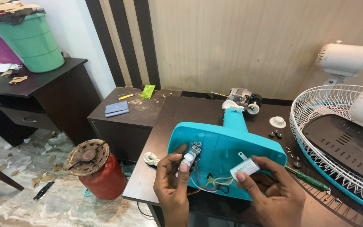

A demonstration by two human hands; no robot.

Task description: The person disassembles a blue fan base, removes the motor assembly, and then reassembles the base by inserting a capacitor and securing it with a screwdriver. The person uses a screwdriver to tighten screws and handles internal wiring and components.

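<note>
A turquoise fan base (227, 147) lies tipped on the dark desk (190, 111), its hollow underside facing me and its neck pointing away. My left hand (172, 185) pinches a small white switch part (187, 159) at the base's left edge. My right hand (274, 191) holds a small white capacitor (244, 167) against the base's lower right. Coloured wires (209, 183) run between the two parts inside the base.
A fan motor (242, 98) and white knob (277, 122) lie beyond the base, loose screws (276, 134) beside them. A green screwdriver (309, 179), wire fan guard (328, 138) and white motor housing (344, 59) sit right. A red gas cylinder (97, 170) stands on the floor left.
</note>
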